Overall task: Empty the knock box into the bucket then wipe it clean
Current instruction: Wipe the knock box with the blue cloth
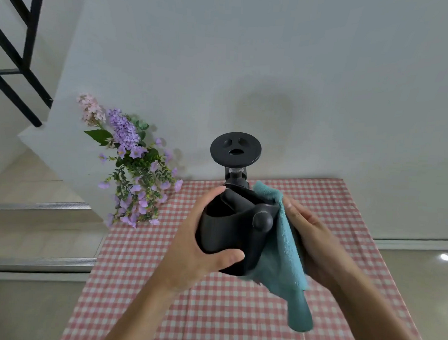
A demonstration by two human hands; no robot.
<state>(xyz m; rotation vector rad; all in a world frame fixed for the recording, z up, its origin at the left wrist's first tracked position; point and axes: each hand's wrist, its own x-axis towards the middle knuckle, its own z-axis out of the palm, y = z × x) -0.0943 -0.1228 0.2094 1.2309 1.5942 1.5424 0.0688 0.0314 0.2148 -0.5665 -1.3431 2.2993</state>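
Observation:
A black knock box (pixel 226 230) with a bar across its open top is held in the air above the table, tilted toward me. My left hand (pixel 202 235) grips its left side, thumb on the front wall and fingers along the rim. My right hand (pixel 309 238) presses a teal cloth (pixel 282 249) against the box's right side. The cloth drapes over the right rim and hangs down below the box. No bucket is in view.
A table with a red-and-white checked cloth (pixel 161 282) lies below my hands. A black round stand (pixel 235 151) rises at the table's far edge behind the box. Purple and pink artificial flowers (pixel 133 166) lean at the far left corner. Stairs with a black railing (pixel 20 58) are at the left.

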